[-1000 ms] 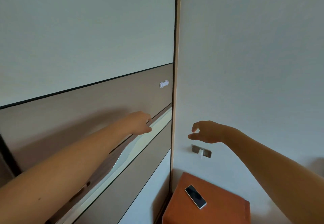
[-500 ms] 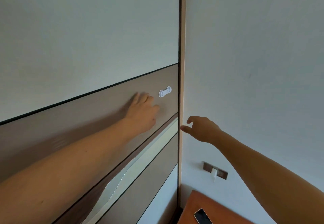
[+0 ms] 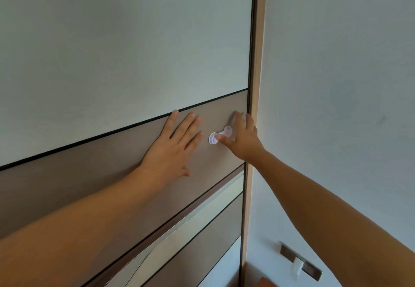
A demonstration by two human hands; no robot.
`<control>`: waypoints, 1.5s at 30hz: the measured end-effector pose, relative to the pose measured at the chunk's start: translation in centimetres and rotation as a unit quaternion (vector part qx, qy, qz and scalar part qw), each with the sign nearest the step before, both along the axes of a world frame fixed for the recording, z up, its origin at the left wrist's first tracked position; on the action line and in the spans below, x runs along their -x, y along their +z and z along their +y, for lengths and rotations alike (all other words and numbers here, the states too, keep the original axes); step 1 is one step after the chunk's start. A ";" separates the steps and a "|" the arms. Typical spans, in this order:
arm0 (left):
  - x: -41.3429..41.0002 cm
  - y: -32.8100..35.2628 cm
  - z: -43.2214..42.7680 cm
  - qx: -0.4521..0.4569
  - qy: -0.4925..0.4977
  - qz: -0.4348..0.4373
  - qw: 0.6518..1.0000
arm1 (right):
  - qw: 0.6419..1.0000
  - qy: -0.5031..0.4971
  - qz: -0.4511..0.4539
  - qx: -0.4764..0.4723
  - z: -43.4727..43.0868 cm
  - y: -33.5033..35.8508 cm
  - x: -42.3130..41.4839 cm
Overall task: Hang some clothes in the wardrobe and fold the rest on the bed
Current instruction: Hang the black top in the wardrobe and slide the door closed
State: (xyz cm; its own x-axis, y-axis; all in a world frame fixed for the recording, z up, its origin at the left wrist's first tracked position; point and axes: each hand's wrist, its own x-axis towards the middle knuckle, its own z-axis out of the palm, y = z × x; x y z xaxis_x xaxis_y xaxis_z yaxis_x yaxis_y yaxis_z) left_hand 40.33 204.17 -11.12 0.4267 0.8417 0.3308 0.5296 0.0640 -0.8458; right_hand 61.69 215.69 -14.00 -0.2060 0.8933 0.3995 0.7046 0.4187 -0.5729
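The wardrobe is shut and fills the view from 12 round to 8, with no clothes in sight, and what's keeping it shut looks like the little white latch on the brown band, just at 9 o'clock of the door frame. The right hand is on it, thumb on the left disc and the other fingers spread fairly straight toward 12 (a bit blurry), I reckon to work the catch loose. The left hand lies flat at the latch's 9 o'clock, fingers straight, holding nothing, probably steadying the door.
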 end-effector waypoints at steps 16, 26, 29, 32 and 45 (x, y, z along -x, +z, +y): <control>5.1 -0.3 -6.4 -0.016 -0.035 -0.020 0.999 | 0.995 0.034 0.096 0.006 0.2 3.9 3.5; 11.8 -0.3 -15.5 -0.024 -0.036 -0.025 0.999 | 0.976 0.083 0.189 0.068 -6.7 5.1 8.5; 13.9 -0.4 -18.7 -0.028 -0.031 -0.026 0.999 | 0.974 0.094 0.195 0.072 -9.4 5.2 10.6; 16.0 -0.7 -21.9 -0.041 -0.023 -0.036 0.998 | 0.974 0.098 0.189 0.071 -12.1 5.3 12.8; 23.0 -3.9 -34.6 -0.111 0.083 -0.117 0.983 | 0.974 0.160 0.146 0.068 -24.6 6.0 21.2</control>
State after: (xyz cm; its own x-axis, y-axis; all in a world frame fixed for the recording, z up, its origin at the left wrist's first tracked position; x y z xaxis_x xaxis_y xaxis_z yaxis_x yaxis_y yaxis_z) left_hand 17.34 169.62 -15.04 0.1795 0.7894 0.5870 0.6746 0.3356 -0.6575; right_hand 40.53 191.12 -8.04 -0.3781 0.8502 0.3663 0.3482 0.4972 -0.7947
